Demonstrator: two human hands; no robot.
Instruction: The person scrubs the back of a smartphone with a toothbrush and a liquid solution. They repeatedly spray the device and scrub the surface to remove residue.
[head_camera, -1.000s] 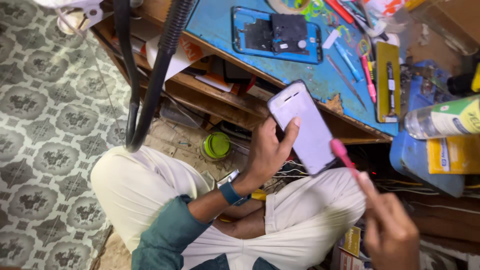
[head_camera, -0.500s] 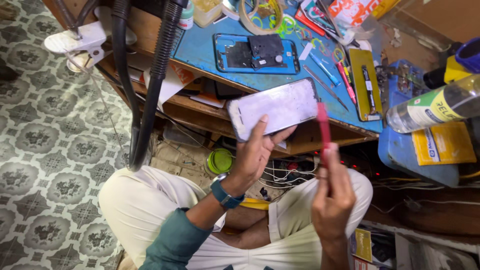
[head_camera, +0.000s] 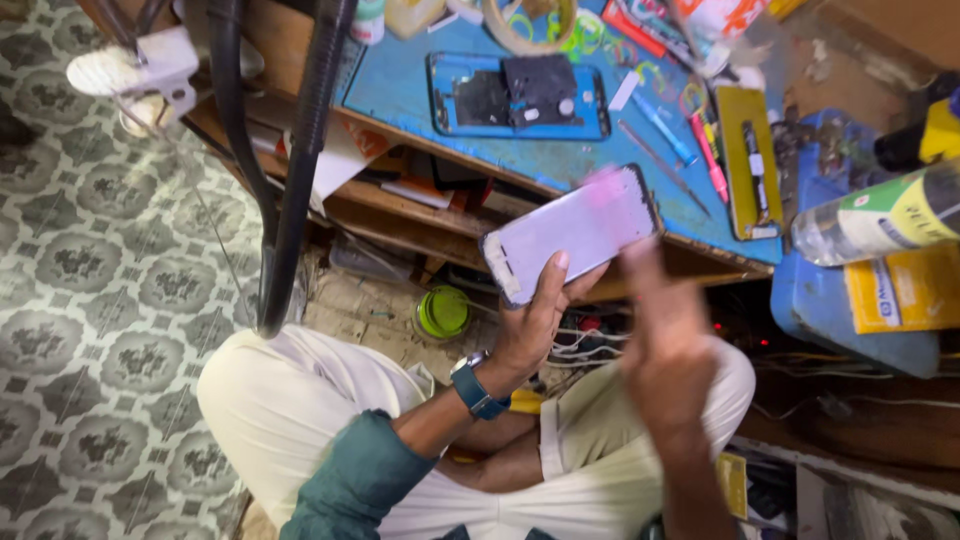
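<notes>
**Phone held up over the lap, right hand blurred beside it**

Head view: the person sits cross-legged on the patterned floor (head_camera: 90, 300) in front of a low blue table (head_camera: 400, 90). The left hand (head_camera: 535, 320) holds a pale phone (head_camera: 575, 232) by its lower edge, thumb across the face and fingers (head_camera: 590, 280) curled behind it, clamped on the phone. Half a second ago the phone sat a little further left and the right hand pinched a pink stick upright beside it; now the phone lies more level, closer to the table edge, and the right hand (head_camera: 665, 330) is a blur just below its right end. Only a pink smear shows near the phone's top corner, and I cannot tell whether that hand's fingers are spread or pinching.

On the table lies an opened phone body (head_camera: 520, 95) in a blue frame. To the right, a yellow flat tool case (head_camera: 748, 160), then a clear bottle (head_camera: 885, 215) on its side with a green, white and yellow label, and below it a yellow packet (head_camera: 905, 290) on a blue tray (head_camera: 830, 320). A green round lid (head_camera: 442, 312) lies on the floor.
</notes>
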